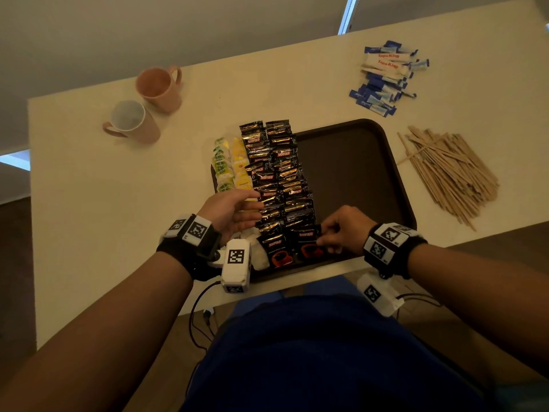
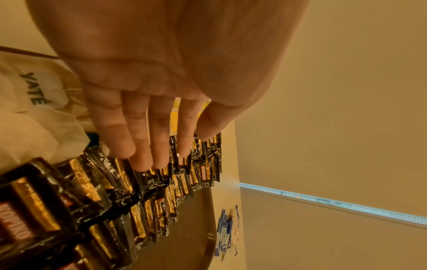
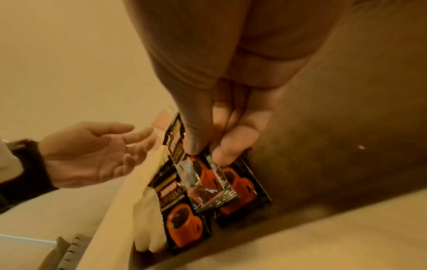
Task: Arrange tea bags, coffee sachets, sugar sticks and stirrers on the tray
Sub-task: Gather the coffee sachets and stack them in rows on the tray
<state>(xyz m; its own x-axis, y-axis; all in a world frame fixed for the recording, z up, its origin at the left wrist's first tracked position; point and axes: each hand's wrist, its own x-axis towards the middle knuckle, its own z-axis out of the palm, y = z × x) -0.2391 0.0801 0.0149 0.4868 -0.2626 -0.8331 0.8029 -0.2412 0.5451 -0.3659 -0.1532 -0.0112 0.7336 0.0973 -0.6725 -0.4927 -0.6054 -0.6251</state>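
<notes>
A dark brown tray lies on the table. Along its left side run two rows of black and gold coffee sachets, with green and yellow tea bags in rows further left. My right hand pinches a coffee sachet between thumb and fingers at the near end of the right row. My left hand hovers with straight fingers over the left row, holding nothing. Blue and white sugar sticks and wooden stirrers lie off the tray.
Two pink mugs stand at the table's back left. The sugar sticks are piled at the back right, the stirrers just right of the tray. The tray's right half is bare. The table's near edge runs just below my hands.
</notes>
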